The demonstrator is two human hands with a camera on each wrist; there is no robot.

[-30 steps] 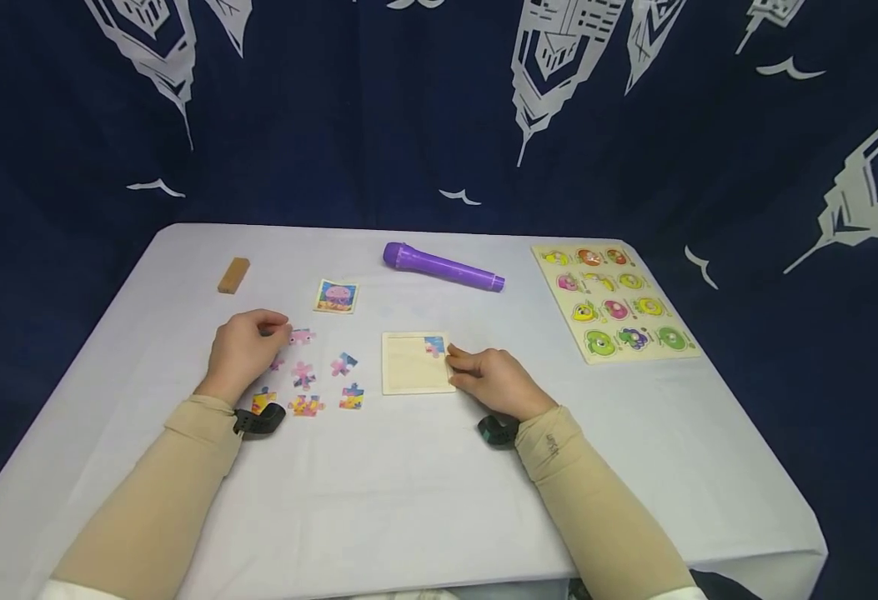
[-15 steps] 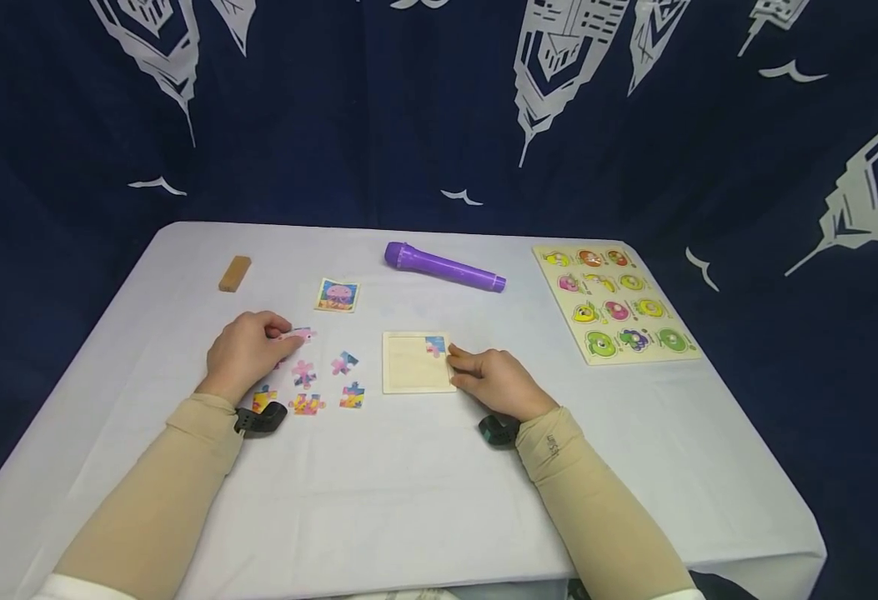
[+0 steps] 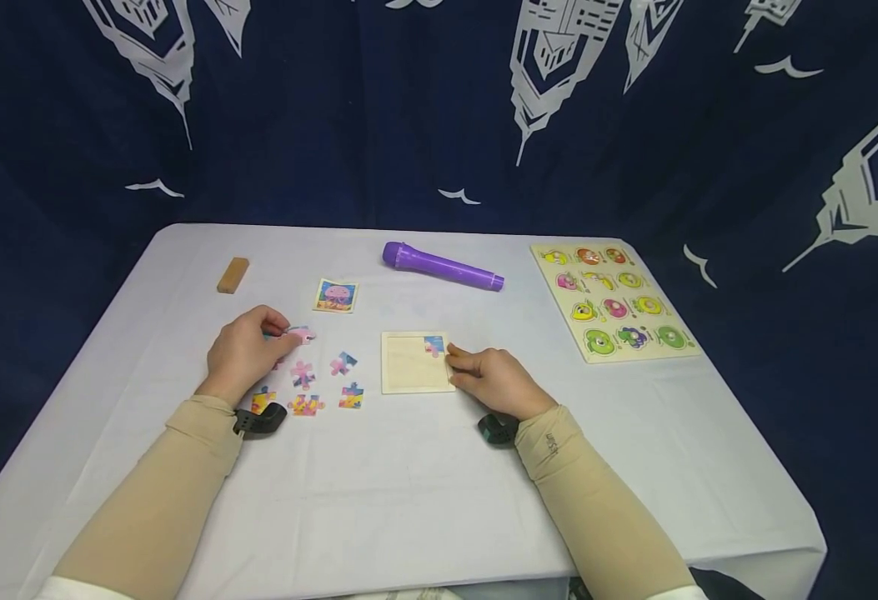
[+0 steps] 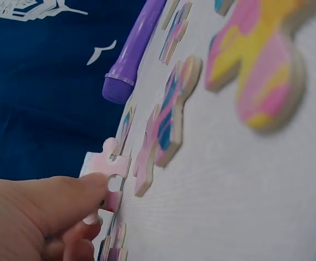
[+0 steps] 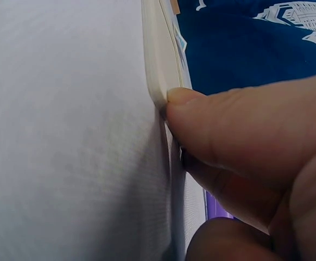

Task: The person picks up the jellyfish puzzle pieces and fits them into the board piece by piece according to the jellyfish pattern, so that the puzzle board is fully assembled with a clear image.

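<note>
White tablecloth [image 3: 408,483]: left hand [image 3: 247,352] pinched pink piece [image 4: 101,163], right hand [image 3: 497,382] pinched tray [image 3: 408,371] edge; fingertip slip could've dropped the piece.

Navy curtain [image 3: 408,108] behind white table [image 3: 408,492]

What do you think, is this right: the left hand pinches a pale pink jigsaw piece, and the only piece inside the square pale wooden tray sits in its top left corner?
The corner is wrong: the head view shows the blue-and-pink jigsaw piece in the top right corner of the square pale wooden tray. The left hand does pinch a pale pink jigsaw piece.
</note>
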